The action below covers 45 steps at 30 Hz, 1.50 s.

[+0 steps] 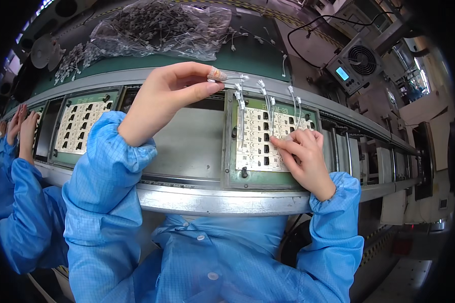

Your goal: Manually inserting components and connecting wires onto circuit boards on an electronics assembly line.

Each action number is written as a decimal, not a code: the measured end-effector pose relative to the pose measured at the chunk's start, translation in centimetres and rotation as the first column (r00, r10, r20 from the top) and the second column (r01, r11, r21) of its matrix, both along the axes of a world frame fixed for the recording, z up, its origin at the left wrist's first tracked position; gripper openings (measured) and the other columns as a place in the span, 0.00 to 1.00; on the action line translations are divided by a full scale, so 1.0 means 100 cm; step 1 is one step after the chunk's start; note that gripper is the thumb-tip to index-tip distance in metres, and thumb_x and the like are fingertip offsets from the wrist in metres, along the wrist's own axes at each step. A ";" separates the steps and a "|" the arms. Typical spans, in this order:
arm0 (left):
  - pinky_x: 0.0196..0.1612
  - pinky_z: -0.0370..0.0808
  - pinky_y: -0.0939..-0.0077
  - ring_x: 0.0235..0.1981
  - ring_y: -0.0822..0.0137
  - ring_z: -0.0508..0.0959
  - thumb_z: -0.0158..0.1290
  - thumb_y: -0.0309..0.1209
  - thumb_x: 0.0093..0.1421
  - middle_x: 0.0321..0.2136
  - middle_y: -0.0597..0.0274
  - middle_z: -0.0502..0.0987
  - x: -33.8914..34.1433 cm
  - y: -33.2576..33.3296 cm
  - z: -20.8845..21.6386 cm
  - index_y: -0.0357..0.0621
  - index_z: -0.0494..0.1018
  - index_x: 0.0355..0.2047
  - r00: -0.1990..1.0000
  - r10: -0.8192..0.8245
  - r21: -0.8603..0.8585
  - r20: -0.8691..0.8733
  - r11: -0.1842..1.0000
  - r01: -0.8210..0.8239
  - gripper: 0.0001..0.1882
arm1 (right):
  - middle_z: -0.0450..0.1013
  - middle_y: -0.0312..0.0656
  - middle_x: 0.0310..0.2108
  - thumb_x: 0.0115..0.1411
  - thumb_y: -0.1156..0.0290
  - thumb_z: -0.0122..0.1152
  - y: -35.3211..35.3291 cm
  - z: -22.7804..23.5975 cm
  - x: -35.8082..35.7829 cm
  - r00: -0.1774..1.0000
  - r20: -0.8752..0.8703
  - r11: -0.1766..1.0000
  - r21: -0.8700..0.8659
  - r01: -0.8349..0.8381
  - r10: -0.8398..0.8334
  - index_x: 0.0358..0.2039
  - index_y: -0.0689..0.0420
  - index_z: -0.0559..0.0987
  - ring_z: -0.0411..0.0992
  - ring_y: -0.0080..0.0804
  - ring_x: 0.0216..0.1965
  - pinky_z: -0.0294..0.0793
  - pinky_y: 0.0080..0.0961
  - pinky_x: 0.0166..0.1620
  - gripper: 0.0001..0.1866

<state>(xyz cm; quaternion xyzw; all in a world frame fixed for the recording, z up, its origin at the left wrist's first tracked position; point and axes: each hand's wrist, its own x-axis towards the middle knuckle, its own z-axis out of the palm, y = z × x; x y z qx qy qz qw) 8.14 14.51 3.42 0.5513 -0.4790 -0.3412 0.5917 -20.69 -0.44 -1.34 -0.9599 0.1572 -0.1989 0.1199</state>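
The person's left hand (pixel 172 93) pinches a white-tipped wire (pixel 244 78) above the upper left of a pale panel (pixel 248 162) in a green frame (pixel 231 179), while the right hand (pixel 303 151) lies over the panel's right part, hiding some black sockets; whether its fingers grip anything cannot be told. Other thin wires (pixel 272 101) stretch across the panel. Beyond the metal rail (pixel 222 201), frame and far rail, a clear bag of wires (pixel 162 33) sits on the green surface (pixel 258 58), a fan-fronted device (pixel 360 63) stands to the right, and a co-worker's hands (pixel 29 129) are near another framed panel (pixel 83 126) at left.
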 end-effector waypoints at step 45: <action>0.55 0.76 0.74 0.49 0.64 0.82 0.55 0.22 0.66 0.44 0.56 0.81 0.003 0.001 -0.021 0.32 0.76 0.48 0.991 -0.060 -0.152 0.118 0.985 0.078 0.11 | 0.76 0.40 0.49 0.58 0.74 0.61 -0.012 0.029 -0.006 0.993 -0.114 0.986 -0.164 -0.007 -0.012 0.50 0.54 0.80 0.72 0.37 0.51 0.50 0.45 0.66 0.18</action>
